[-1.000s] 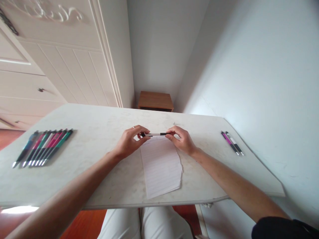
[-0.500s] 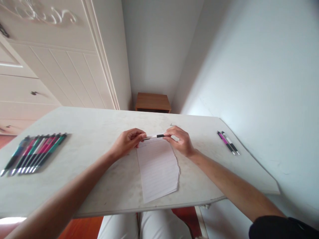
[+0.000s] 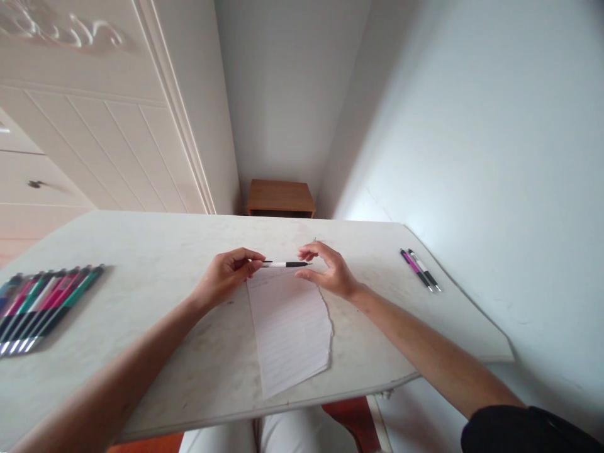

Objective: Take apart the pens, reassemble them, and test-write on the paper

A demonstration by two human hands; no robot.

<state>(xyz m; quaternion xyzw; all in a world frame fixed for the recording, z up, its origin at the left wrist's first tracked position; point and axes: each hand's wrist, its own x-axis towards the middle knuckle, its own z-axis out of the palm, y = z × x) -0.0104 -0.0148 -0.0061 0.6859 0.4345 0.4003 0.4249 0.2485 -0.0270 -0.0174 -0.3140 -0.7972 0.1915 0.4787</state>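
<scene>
White paper [image 3: 292, 333] near the pen [image 3: 279, 264] bears illegible handwriting [image 3: 258, 282].

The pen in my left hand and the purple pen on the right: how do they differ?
The held pen has a white barrel; the purple pen has a purple one. Your left hand grips the held pen, while the purple pen lies on the table. Both are partly black.

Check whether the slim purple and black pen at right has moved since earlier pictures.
No: the purple pen keeps its place near the right edge of the white tabletop; the view shifted.
</scene>
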